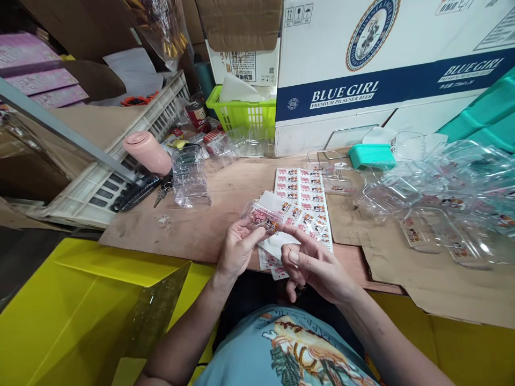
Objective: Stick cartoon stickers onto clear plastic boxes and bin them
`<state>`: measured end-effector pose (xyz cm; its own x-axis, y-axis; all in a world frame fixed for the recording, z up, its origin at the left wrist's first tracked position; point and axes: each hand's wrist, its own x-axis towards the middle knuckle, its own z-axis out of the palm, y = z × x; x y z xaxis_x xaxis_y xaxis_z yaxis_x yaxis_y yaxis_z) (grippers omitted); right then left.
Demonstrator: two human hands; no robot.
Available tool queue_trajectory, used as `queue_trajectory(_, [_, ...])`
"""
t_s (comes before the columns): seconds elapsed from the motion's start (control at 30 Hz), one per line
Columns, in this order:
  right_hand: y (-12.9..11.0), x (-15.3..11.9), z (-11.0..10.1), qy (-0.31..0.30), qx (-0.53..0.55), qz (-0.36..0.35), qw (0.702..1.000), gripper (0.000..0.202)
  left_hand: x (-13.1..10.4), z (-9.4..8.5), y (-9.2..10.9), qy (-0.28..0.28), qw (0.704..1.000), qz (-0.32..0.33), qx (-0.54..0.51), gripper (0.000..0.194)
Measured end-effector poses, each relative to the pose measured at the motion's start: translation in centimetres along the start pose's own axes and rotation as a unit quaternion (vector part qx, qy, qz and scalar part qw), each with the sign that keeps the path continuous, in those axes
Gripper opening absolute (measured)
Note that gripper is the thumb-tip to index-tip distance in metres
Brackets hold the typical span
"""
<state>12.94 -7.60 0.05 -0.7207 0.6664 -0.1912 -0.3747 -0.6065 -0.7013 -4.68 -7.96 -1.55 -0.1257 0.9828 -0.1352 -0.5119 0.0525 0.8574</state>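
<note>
"What are the two grips doing?"

"The bare left grip (pixel 236 247) pinches a small, clear, round-cornered plastic box (pixel 253 208) between thumb and fingers. The bare right grip (pixel 317 264) holds nothing: its forefinger reaches to the box's right edge, seemingly touching, while the other fingers curl loosely."

"How much looks done, and how much is left?"

"The box in the left grip already seems to carry a glossy sticker with red lettering and a cartoon animal (pixel 260 216); I cannot tell whether it is fully pressed down. Well right of the right grip, several boxes in a loose, shiny heap of clear plastic boxes (pixel 442 182) show similar stickers. Just beyond both grips, a flat white sheet of printed stickers (pixel 293 185) has many left, in rows. Beyond the left grip, to its left, stand clear moulded plastic shells (pixel 191 182); I make out no stickers on them."

"And the surfaces?"

"Smooth, pale brown wood forms the table (pixel 225 182) beyond the left grip. Right of the right grip spreads matt brown cardboard (pixel 442 289), its edge ragged. Between the grips lies bare white backing paper (pixel 278 244), slightly curled."
</note>
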Motion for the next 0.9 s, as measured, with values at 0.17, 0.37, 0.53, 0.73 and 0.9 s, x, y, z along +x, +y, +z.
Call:
queue_trajectory(0.17, [0.4,-0.3,1.5,-0.029,-0.053,-0.017,0.998,0.057,-0.1,-0.1,-1.9,-0.009,0.998,0.053,0.040,0.024])
queue_trajectory(0.37, [0.2,-0.7,2.4,-0.042,-0.086,-0.031,0.995,0.053,-0.9,0.7,-2.2,-0.019,0.996,0.075,0.033,0.020])
queue_trajectory(0.53, [-0.1,-1.4,3.0,-0.038,-0.118,-0.043,0.991,0.057,-1.0,0.0,-2.9,0.048,0.973,0.159,0.158,0.017])
queue_trajectory(0.73, [-0.6,-3.1,6.1,-0.063,-0.240,-0.083,0.965,0.049,0.5,-1.4,-4.8,0.080,0.951,0.186,0.232,0.015])
queue_trajectory(0.9, [-1.4,-3.5,6.2,-0.091,-0.238,-0.081,0.964,0.049,0.8,-0.5,-3.7,0.034,0.994,0.048,0.089,0.024])
